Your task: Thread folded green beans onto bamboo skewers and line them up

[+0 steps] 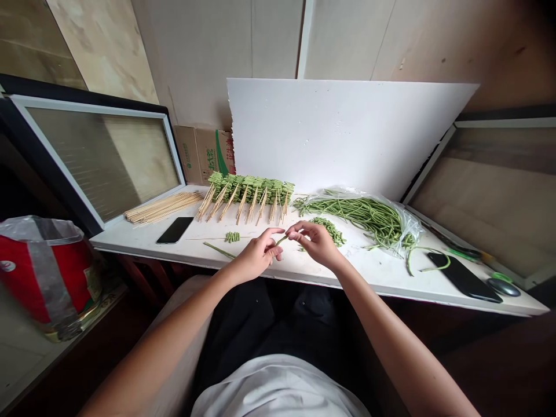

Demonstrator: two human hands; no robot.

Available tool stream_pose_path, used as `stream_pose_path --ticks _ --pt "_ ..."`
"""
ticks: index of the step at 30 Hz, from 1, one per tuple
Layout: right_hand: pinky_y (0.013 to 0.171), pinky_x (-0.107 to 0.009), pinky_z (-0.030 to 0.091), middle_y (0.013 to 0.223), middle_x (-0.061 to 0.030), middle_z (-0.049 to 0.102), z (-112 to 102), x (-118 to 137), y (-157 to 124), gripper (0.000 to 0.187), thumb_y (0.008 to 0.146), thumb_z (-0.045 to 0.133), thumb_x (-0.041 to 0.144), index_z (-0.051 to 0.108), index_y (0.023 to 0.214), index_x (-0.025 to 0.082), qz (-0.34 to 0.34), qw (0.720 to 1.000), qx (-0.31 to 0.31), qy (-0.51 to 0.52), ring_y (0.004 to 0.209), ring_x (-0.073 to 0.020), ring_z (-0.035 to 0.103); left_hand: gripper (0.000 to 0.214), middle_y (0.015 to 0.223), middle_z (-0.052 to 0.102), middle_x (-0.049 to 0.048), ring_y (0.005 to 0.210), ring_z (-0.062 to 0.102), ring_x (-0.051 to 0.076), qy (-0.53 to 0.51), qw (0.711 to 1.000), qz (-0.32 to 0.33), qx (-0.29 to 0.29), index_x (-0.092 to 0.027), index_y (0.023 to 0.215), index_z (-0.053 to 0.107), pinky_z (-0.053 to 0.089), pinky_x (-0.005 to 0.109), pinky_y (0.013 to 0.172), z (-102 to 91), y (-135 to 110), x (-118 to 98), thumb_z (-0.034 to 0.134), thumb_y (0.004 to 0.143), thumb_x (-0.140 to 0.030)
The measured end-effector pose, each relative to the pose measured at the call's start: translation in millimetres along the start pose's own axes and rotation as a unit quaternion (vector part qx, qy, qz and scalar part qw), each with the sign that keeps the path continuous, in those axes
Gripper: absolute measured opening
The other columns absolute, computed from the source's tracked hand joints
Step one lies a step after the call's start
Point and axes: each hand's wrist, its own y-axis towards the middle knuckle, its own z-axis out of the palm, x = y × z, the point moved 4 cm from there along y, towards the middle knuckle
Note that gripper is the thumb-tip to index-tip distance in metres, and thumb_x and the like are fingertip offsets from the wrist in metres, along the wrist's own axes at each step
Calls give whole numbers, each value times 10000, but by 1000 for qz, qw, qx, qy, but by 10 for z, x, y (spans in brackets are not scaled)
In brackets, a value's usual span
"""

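Between my two hands is a short piece of green bean [281, 240], pinched at both ends. My left hand [257, 253] has its thumb and fingers closed on the lower left end. My right hand [316, 242] pinches the upper right end. Just left of my hands, a skewer with several bean pieces [233, 237] lies on the white table [191, 248]. A longer bean length [219, 250] rests by the table's front edge, partly behind my left hand. Behind my right hand is a heap of cut bean pieces [332, 229], partly covered by it.
Stacked bean skewers [252, 194] stand at the back, beside bare wooden skewers [163, 207]. A plastic bag of long beans [360, 211] lies to the right. Phones lie at left [175, 230] and right [463, 277]. A red bin [26, 272] stands off the table.
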Motion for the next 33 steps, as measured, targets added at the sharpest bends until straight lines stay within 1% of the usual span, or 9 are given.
stream_pose_path --ticks 3,7,10,19,23,26,28,30,33 --pt "801 -365 555 988 -91 781 -93 13 12 385 941 711 595 764 935 214 7 999 -29 13 914 -242 718 314 828 721 20 680 629 156 7 999 8 -35 -193 1272 583 492 290 677 -28 21 1 537 1062 -422" --pt "765 -358 557 990 -89 773 -85 100 -5 405 928 715 622 767 962 222 1 1000 1 -9 910 -243 704 213 806 728 29 756 684 175 15 996 33 -79 -183 1033 631 524 306 756 -61 33 -22 593 1035 -393" --pt "783 -366 553 989 -86 775 -52 161 -23 408 913 728 637 777 967 236 -14 999 18 -35 923 -246 703 197 835 745 44 811 711 191 24 994 48 -93 -181 1015 658 538 318 795 -78 27 -46 606 1028 -371" --pt "792 -381 524 939 -77 761 -13 241 -41 385 941 698 633 778 956 256 -42 996 20 -81 882 -239 647 235 856 739 52 811 699 190 41 993 51 -98 -167 1030 709 523 292 762 -108 11 -120 631 1018 -389" --pt "791 -375 525 935 -75 754 25 269 -50 298 957 718 547 755 935 252 -57 995 29 -72 896 -241 646 250 785 710 32 755 644 175 78 989 92 -89 -165 976 733 467 273 718 -98 12 -184 610 1037 -374" --pt "795 -368 524 912 -67 744 50 276 -54 179 967 727 414 740 916 243 -75 995 32 -63 896 -232 641 223 762 704 31 715 614 168 113 981 125 -97 -168 930 749 436 278 709 -92 13 -195 618 1030 -317" --pt "795 -366 521 889 -62 737 68 281 -58 106 968 711 317 740 901 240 -86 994 37 -62 890 -229 633 207 759 709 31 713 618 169 140 975 140 -98 -176 892 754 438 296 763 -75 11 -182 615 1020 -258" --pt "797 -371 519 863 -59 733 89 295 -65 93 962 700 265 746 885 242 -91 993 50 -64 888 -233 625 233 772 726 29 726 638 171 166 971 142 -93 -185 834 745 440 328 860 -54 9 -156 591 1009 -193" --pt "832 -390 525 829 -61 734 115 331 -74 146 977 694 292 762 855 250 -90 991 84 -52 911 -245 630 274 810 754 24 765 674 177 189 970 130 -82 -193 795 725 425 370 968 -61 11 -119 543 989 -126"
